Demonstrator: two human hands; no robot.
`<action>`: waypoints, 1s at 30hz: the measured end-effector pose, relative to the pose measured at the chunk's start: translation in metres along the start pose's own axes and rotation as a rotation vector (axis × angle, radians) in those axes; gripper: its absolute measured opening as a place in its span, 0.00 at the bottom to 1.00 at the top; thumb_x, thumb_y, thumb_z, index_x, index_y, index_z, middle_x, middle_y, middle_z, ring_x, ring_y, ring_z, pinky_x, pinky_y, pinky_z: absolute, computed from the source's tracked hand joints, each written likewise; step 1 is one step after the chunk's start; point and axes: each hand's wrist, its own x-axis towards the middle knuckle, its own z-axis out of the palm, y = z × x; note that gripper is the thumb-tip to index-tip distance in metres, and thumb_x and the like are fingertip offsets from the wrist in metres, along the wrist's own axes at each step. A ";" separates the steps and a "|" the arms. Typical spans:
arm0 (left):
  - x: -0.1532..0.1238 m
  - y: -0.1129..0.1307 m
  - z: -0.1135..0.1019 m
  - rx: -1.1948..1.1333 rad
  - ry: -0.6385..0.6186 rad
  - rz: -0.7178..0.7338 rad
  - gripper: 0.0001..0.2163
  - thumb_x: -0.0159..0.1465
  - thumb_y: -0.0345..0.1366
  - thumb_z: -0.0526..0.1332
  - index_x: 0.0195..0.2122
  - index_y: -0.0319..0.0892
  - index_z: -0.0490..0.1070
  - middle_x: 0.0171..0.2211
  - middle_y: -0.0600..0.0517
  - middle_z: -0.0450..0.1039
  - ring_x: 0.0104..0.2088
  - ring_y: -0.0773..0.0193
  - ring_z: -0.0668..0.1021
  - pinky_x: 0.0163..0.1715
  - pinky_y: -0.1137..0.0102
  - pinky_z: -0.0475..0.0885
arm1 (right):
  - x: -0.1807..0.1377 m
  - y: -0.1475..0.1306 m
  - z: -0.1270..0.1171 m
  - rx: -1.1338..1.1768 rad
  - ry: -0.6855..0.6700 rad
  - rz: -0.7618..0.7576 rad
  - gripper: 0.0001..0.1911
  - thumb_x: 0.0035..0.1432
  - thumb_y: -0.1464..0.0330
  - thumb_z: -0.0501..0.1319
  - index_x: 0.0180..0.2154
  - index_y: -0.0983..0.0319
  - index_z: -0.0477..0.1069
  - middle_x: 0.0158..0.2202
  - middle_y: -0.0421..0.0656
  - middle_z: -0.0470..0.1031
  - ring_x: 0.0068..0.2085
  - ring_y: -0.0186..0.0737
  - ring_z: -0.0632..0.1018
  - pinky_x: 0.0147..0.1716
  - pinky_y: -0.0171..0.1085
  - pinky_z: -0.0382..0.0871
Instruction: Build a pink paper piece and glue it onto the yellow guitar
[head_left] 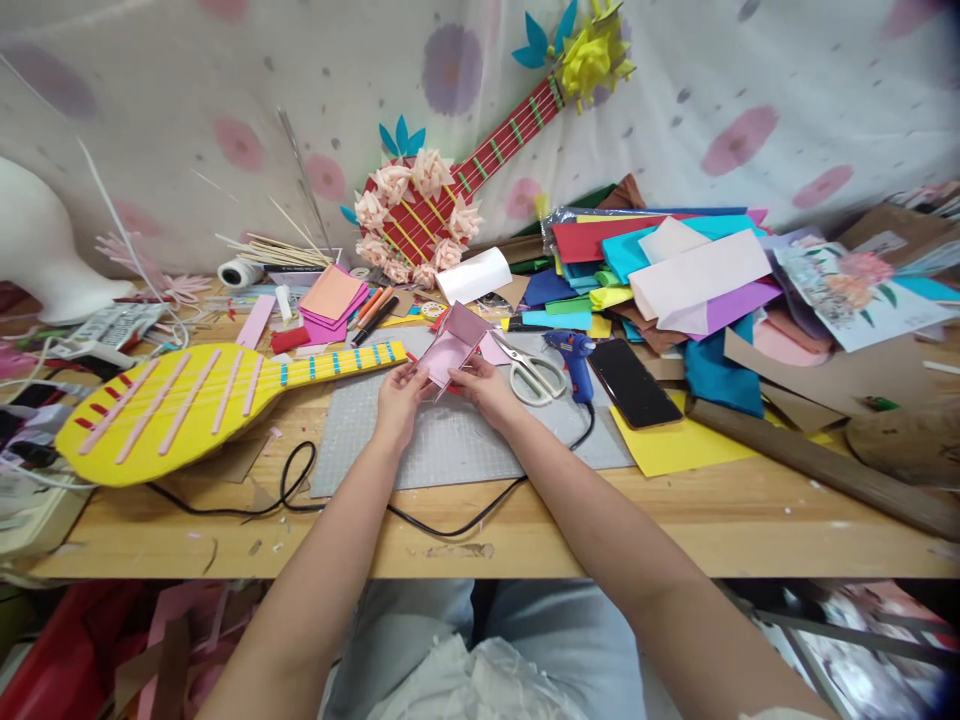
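The left hand (400,398) and the right hand (484,390) both pinch the pink paper (452,345), one on each side, with fingers closed on its near edge. The paper is bent, and it is over the back part of the gray mat (360,440). Just beside the right hand are the scissors (536,380). Next to them is the blue glue gun (574,358), and its black cord (450,532) runs across the wood table (570,545). Farther right, a phone (637,382) lies partly on a yellow sheet (664,455). To the left is a yellow guitar (176,410) with pink strips. At the back, a red guitar (409,225) with paper flowers leans by a big paper pile (690,265).
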 end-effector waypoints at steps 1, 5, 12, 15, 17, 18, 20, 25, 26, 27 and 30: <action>-0.001 0.001 0.000 0.013 -0.023 -0.019 0.18 0.43 0.38 0.69 0.32 0.39 0.66 0.30 0.50 0.72 0.29 0.68 0.76 0.35 0.66 0.73 | -0.001 -0.001 0.000 0.005 0.002 0.002 0.19 0.36 0.68 0.69 0.33 0.61 0.68 0.28 0.37 0.74 0.30 0.33 0.76 0.37 0.36 0.71; -0.003 0.004 0.001 0.060 -0.037 -0.074 0.15 0.41 0.36 0.69 0.28 0.37 0.68 0.26 0.52 0.72 0.26 0.69 0.75 0.30 0.69 0.73 | -0.002 -0.002 0.001 -0.013 -0.025 0.012 0.19 0.36 0.67 0.69 0.34 0.61 0.69 0.29 0.37 0.74 0.31 0.32 0.76 0.37 0.36 0.70; -0.004 0.007 0.001 0.115 -0.015 -0.100 0.14 0.41 0.37 0.69 0.25 0.37 0.67 0.23 0.53 0.70 0.25 0.68 0.74 0.27 0.67 0.73 | -0.001 0.000 -0.002 -0.023 -0.030 0.003 0.17 0.35 0.66 0.69 0.31 0.62 0.70 0.29 0.38 0.74 0.32 0.32 0.75 0.38 0.36 0.70; -0.005 0.007 0.000 0.115 -0.002 -0.070 0.15 0.41 0.37 0.69 0.26 0.37 0.67 0.24 0.53 0.70 0.26 0.67 0.74 0.27 0.68 0.72 | -0.001 0.000 -0.003 0.002 -0.027 0.008 0.16 0.36 0.67 0.69 0.31 0.61 0.70 0.31 0.38 0.74 0.33 0.32 0.75 0.40 0.36 0.70; -0.004 0.007 0.000 0.088 0.015 -0.055 0.15 0.40 0.37 0.69 0.26 0.36 0.67 0.25 0.53 0.69 0.26 0.67 0.74 0.27 0.68 0.72 | -0.002 -0.001 -0.003 -0.006 -0.022 0.018 0.16 0.35 0.68 0.69 0.31 0.61 0.70 0.31 0.38 0.74 0.33 0.32 0.75 0.40 0.35 0.69; -0.004 0.008 0.000 0.071 0.026 -0.051 0.15 0.40 0.37 0.69 0.26 0.36 0.67 0.25 0.53 0.69 0.26 0.67 0.74 0.26 0.69 0.72 | -0.003 -0.001 -0.003 -0.019 -0.019 0.019 0.16 0.35 0.68 0.69 0.31 0.61 0.70 0.31 0.38 0.74 0.33 0.32 0.75 0.40 0.35 0.69; -0.004 0.008 0.000 0.047 0.041 -0.049 0.15 0.40 0.36 0.69 0.25 0.36 0.67 0.25 0.53 0.69 0.26 0.67 0.74 0.26 0.69 0.71 | -0.004 -0.002 -0.003 -0.047 -0.020 0.012 0.17 0.35 0.68 0.69 0.32 0.61 0.70 0.31 0.38 0.74 0.33 0.31 0.75 0.40 0.34 0.68; -0.003 0.012 -0.001 0.006 0.110 -0.033 0.15 0.39 0.35 0.69 0.26 0.36 0.67 0.24 0.54 0.69 0.25 0.69 0.73 0.27 0.70 0.70 | -0.007 -0.001 -0.002 -0.186 -0.073 -0.009 0.16 0.37 0.65 0.68 0.31 0.62 0.70 0.27 0.38 0.74 0.30 0.32 0.74 0.34 0.34 0.69; -0.003 0.012 -0.001 -0.007 0.121 -0.033 0.16 0.38 0.35 0.69 0.26 0.36 0.67 0.24 0.54 0.69 0.25 0.70 0.73 0.27 0.70 0.70 | -0.007 -0.001 -0.002 -0.234 -0.082 -0.016 0.15 0.37 0.64 0.68 0.30 0.62 0.69 0.25 0.37 0.73 0.28 0.31 0.73 0.32 0.34 0.68; -0.003 0.013 -0.001 -0.018 0.126 -0.034 0.16 0.38 0.35 0.69 0.26 0.36 0.67 0.24 0.55 0.69 0.24 0.70 0.72 0.28 0.70 0.70 | -0.007 0.000 -0.002 -0.280 -0.083 -0.027 0.14 0.38 0.64 0.67 0.28 0.62 0.69 0.23 0.37 0.72 0.26 0.31 0.73 0.30 0.34 0.68; -0.005 0.015 -0.001 -0.034 0.108 -0.040 0.16 0.39 0.36 0.69 0.27 0.36 0.67 0.24 0.55 0.69 0.25 0.70 0.73 0.28 0.71 0.71 | -0.006 0.002 -0.002 -0.366 -0.067 -0.063 0.12 0.40 0.62 0.66 0.25 0.62 0.68 0.20 0.35 0.71 0.22 0.29 0.70 0.26 0.33 0.66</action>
